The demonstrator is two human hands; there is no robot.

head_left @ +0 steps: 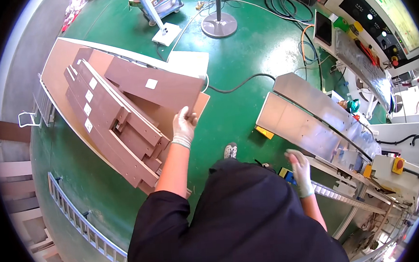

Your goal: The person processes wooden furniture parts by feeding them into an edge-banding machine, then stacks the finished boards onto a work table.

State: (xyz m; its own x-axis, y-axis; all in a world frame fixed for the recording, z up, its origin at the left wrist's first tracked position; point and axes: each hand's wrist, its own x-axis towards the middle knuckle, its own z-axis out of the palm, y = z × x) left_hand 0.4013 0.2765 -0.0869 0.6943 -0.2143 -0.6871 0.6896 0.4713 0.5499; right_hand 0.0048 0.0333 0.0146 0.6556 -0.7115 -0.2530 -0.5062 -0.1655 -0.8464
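My left hand (184, 128), in a pale thin glove, is beside the near corner of a brown panel (134, 82) with a white label. Its thumb and loosely bent fingers are apart, and I see nothing held in them; whether the fingertips touch the panel is unclear. That panel lies slanted across a stack of narrower brown boards (90, 102), several with white labels. On my right side, my gloved right hand (300, 171) hangs in the air with loosely curled, parted fingers and nothing visible in it. It is nearest to the machine's metal table (292, 118).
The boards rest on a large pale-edged table (52, 68). A machine with a control panel (380, 24) stands at the right. Cables (240, 88) cross the green floor. A round-based post (219, 24) stands ahead, and a roller conveyor (83, 220) lies at lower left.
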